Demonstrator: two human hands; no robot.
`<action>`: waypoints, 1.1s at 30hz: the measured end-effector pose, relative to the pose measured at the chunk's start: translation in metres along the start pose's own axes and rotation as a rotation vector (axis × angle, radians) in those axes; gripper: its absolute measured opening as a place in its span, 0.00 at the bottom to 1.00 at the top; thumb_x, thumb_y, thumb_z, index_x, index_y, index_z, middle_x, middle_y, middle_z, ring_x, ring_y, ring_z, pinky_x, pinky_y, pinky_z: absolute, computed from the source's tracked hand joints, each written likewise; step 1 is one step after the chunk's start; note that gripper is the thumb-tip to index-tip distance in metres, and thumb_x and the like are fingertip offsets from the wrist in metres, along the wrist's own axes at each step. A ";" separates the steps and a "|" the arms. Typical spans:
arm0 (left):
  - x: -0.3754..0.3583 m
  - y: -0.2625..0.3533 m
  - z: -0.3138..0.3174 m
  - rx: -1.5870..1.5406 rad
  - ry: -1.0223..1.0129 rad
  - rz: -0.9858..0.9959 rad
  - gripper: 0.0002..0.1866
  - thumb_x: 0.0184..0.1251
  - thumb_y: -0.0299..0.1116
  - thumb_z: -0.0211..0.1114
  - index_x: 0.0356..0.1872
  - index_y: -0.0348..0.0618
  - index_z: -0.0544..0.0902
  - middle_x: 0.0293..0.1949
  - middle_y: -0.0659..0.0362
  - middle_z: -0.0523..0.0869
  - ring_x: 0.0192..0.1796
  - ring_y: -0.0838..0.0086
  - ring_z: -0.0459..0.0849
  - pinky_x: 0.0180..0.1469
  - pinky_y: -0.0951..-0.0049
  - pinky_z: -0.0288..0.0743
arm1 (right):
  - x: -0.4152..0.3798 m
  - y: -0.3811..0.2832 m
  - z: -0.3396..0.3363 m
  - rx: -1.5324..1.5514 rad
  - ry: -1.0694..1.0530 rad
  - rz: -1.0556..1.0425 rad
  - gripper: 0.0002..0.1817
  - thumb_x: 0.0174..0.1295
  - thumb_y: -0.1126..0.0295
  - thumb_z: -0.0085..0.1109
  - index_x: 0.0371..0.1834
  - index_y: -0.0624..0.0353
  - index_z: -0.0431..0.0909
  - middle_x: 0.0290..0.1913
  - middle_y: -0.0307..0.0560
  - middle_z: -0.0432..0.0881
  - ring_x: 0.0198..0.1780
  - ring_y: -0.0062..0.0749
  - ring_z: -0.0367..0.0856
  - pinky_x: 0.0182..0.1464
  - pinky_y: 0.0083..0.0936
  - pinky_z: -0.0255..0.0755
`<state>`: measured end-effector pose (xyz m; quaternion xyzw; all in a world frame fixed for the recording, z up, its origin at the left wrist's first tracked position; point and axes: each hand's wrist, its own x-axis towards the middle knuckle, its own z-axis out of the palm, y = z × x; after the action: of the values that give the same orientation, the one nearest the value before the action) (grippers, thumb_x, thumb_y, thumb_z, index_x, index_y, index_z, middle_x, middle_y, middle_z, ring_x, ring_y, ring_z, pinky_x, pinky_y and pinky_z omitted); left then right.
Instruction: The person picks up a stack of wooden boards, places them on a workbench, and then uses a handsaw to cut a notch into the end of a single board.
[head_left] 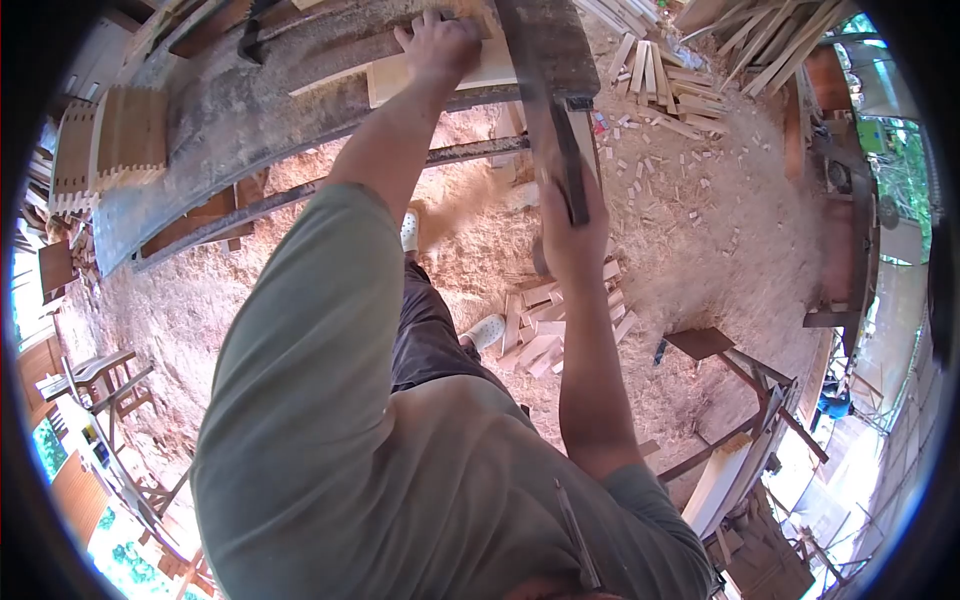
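My left hand (442,48) lies on a pale wooden board (490,68) at the bench's near edge, its fingers spread and pressing down. To the right of that board, a handsaw (540,85) stretches from the top of the view back towards me, its long blade somewhat blurred. Around the saw's dark grip my right hand (576,222) is closed. The blade passes close by the board's right end; whether the teeth touch wood cannot be made out.
Two finger-jointed wooden panels (130,135) rest at the workbench's (225,120) left end. A dark tool (250,42) lies on top. Wood offcuts (540,335) are heaped by my foot, and strips (670,85) are piled on the sawdust-covered floor. A wooden stand (705,343) is at lower right.
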<state>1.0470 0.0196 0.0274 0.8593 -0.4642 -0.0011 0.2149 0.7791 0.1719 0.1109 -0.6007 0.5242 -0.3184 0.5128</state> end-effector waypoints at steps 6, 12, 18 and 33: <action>-0.005 0.009 -0.013 0.010 -0.073 -0.009 0.31 0.75 0.48 0.40 0.53 0.35 0.86 0.66 0.49 0.75 0.71 0.53 0.71 0.77 0.38 0.46 | -0.141 0.022 -0.057 -0.044 0.008 0.080 0.29 0.66 0.72 0.58 0.70 0.71 0.66 0.58 0.59 0.82 0.56 0.39 0.84 0.56 0.30 0.77; -0.003 0.001 -0.001 0.041 0.003 0.040 0.30 0.75 0.48 0.40 0.51 0.38 0.87 0.66 0.48 0.75 0.71 0.53 0.70 0.77 0.38 0.46 | 0.032 -0.010 0.013 -0.051 -0.004 -0.133 0.28 0.65 0.70 0.61 0.69 0.62 0.70 0.42 0.50 0.83 0.36 0.30 0.80 0.42 0.27 0.76; -0.003 0.003 -0.006 0.044 -0.042 0.005 0.29 0.75 0.47 0.41 0.51 0.36 0.87 0.64 0.49 0.75 0.70 0.56 0.71 0.75 0.40 0.48 | -0.057 0.026 -0.017 -0.006 0.046 -0.003 0.28 0.65 0.71 0.60 0.69 0.66 0.69 0.48 0.54 0.83 0.44 0.33 0.84 0.47 0.29 0.78; -0.002 0.004 -0.013 0.075 -0.099 0.006 0.31 0.75 0.48 0.39 0.56 0.37 0.85 0.68 0.51 0.73 0.72 0.56 0.69 0.77 0.41 0.46 | -0.004 0.022 0.007 -0.023 0.058 -0.088 0.26 0.66 0.69 0.59 0.67 0.63 0.70 0.41 0.54 0.84 0.39 0.34 0.84 0.43 0.29 0.77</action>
<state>1.0456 0.0241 0.0397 0.8642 -0.4765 -0.0255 0.1595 0.7777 0.1798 0.0885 -0.6194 0.5157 -0.3519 0.4759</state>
